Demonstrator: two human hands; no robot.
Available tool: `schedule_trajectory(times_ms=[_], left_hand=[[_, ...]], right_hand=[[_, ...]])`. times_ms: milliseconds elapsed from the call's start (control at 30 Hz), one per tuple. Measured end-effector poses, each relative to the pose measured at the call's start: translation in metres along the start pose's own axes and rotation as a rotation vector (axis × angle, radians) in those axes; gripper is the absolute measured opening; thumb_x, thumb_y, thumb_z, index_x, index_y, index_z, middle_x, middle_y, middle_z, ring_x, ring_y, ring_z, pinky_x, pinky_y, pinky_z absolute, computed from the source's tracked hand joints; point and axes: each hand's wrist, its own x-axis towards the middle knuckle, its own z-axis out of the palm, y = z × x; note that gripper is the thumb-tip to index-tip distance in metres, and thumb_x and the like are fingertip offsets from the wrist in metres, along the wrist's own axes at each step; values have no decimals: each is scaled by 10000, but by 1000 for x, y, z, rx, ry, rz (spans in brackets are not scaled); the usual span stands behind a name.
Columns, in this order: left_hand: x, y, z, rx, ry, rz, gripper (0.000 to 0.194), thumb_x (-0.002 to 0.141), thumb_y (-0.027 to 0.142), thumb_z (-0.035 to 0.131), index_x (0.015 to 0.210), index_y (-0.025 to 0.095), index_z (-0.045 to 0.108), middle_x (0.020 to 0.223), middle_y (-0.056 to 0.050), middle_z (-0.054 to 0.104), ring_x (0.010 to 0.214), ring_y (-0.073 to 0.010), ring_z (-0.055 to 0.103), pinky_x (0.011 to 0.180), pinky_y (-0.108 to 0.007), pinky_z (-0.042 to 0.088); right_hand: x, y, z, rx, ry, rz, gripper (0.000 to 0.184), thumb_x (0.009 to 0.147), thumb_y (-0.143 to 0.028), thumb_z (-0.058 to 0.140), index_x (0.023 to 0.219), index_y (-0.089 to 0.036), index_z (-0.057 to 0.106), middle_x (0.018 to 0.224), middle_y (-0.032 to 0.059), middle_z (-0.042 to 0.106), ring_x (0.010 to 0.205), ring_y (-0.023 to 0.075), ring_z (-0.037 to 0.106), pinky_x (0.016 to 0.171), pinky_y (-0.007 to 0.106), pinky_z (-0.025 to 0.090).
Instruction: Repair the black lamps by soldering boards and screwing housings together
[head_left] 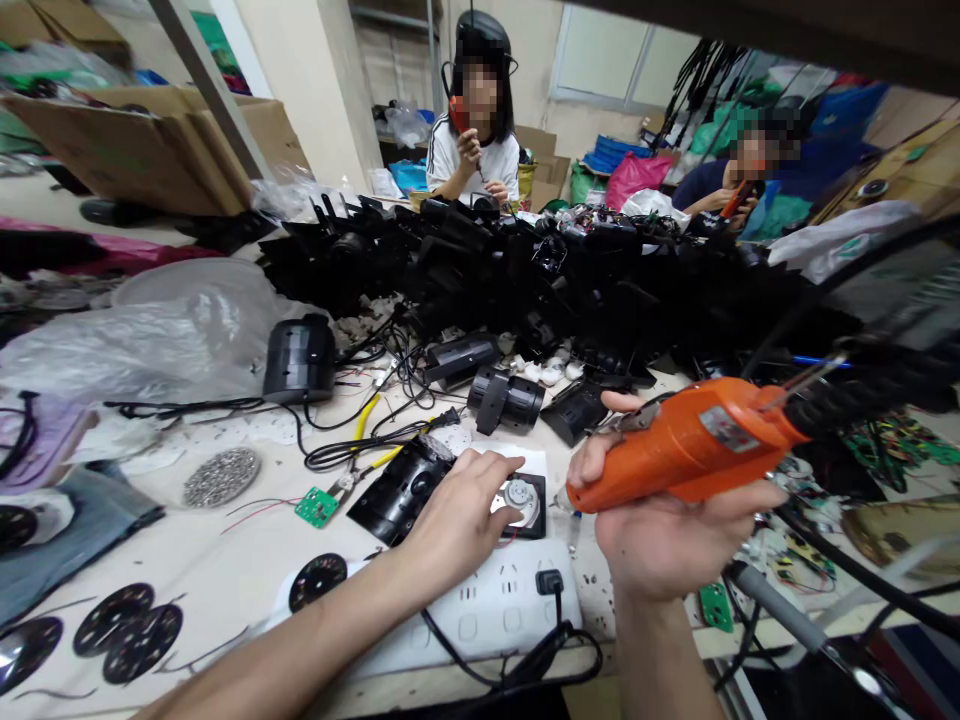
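My right hand [660,545] is wrapped round an orange electric screwdriver [675,440], its tip pointing left and down. Just left of that tip lies a small black square plate with a round silver motor [520,495] on it. My left hand [465,495] holds this piece at its left side, thumb and forefinger either side of the motor. Against the left hand rests a black cylindrical lamp housing [401,490]. Near it are a green circuit board [316,507] with red wires and yellow-handled pliers [365,420].
A white power strip [480,600] lies under my left forearm. Round black discs [142,635] and a dish of small screws [222,477] are at left. Black housings [506,400] and a dark heap [480,260] stand behind. Two people [480,150] work across the table.
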Motion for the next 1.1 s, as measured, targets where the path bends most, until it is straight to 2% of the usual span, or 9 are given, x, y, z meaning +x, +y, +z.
schedule_trajectory(times_ms=[200, 333, 500, 667, 867, 1033, 1100], left_hand=[[2, 4, -3, -14, -36, -29, 230, 806, 131, 619, 1027, 193, 631, 1055, -62, 642, 1004, -251, 511, 879, -391, 462], [1, 4, -4, -32, -49, -33, 267, 806, 108, 619, 1064, 180, 622, 1065, -62, 638, 1005, -250, 497, 888, -386, 452], [1, 3, -4, -28, -63, -37, 249, 823, 117, 613, 1066, 173, 624, 1073, -66, 633, 1007, -253, 486, 905, -395, 448], [1, 4, -5, -64, -57, -42, 261, 820, 115, 629, 1068, 195, 627, 1077, -47, 636, 1001, -243, 491, 891, -373, 446], [1, 2, -4, -81, -33, -19, 246, 804, 112, 647, 1029, 207, 624, 1047, -33, 634, 985, -237, 489, 874, -361, 441], [2, 4, -5, -56, -56, -31, 157, 820, 126, 620, 959, 197, 611, 1043, -41, 624, 979, -241, 485, 865, -371, 436], [3, 6, -5, -39, -63, -51, 90, 836, 191, 624, 921, 196, 595, 1021, -45, 623, 972, -248, 487, 856, -380, 440]], right_hand=[[-3, 10, 7, 73, -37, 49, 773, 766, -846, 411, 1040, -172, 670, 568, 33, 596, 479, 195, 535, 454, 307, 441], [-4, 16, 6, 65, -24, 79, 777, 750, -857, 419, 1032, -176, 667, 556, 30, 592, 468, 191, 521, 444, 299, 424], [-5, 19, 5, 23, -25, 45, 747, 790, -826, 394, 991, -168, 686, 534, 29, 587, 445, 191, 527, 418, 291, 406], [-6, 19, 8, 4, -10, 42, 805, 800, -854, 317, 1008, -175, 697, 542, 29, 598, 443, 183, 521, 406, 277, 396], [-6, 18, 8, 68, -49, 74, 696, 763, -817, 477, 976, -209, 743, 559, 31, 623, 447, 185, 526, 404, 284, 396], [-3, 16, 12, 56, -136, 94, 681, 796, -793, 456, 996, -208, 743, 554, 35, 627, 434, 181, 517, 399, 287, 378], [-2, 14, 15, 28, -161, 71, 681, 809, -786, 447, 988, -204, 750, 540, 37, 616, 435, 188, 523, 410, 303, 390]])
